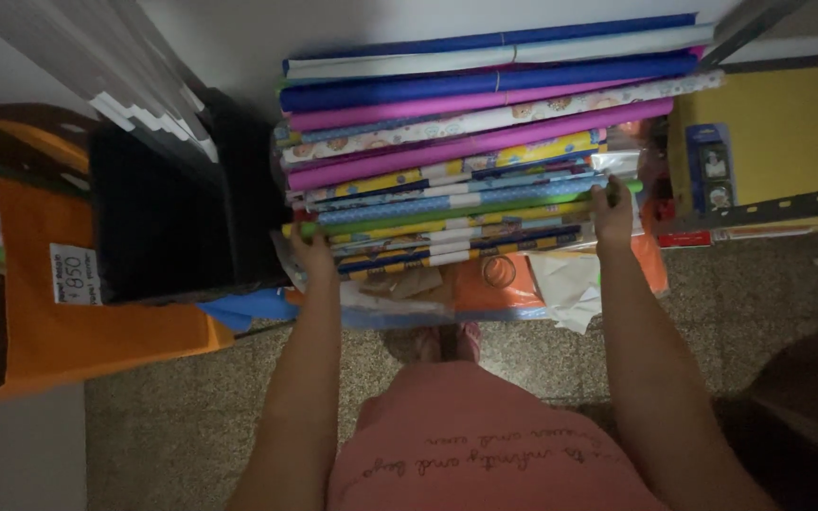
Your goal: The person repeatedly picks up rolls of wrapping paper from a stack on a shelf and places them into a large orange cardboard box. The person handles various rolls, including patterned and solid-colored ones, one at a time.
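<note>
While both arms are reaching up-frame, the left hand (312, 254) and right hand (612, 210) are gripping opposite ends of a green roll (447, 214), keeping it level on the stack of wrapping-paper rolls (485, 123).

One camera only, worn on the head, facing steeply down along the body. Both forearms rise from the bottom edge, close to the lens. The paper rolls (485, 142) fill the upper middle of the frame, near; a wall runs along the top and the floor (182, 416) spreads below.
</note>
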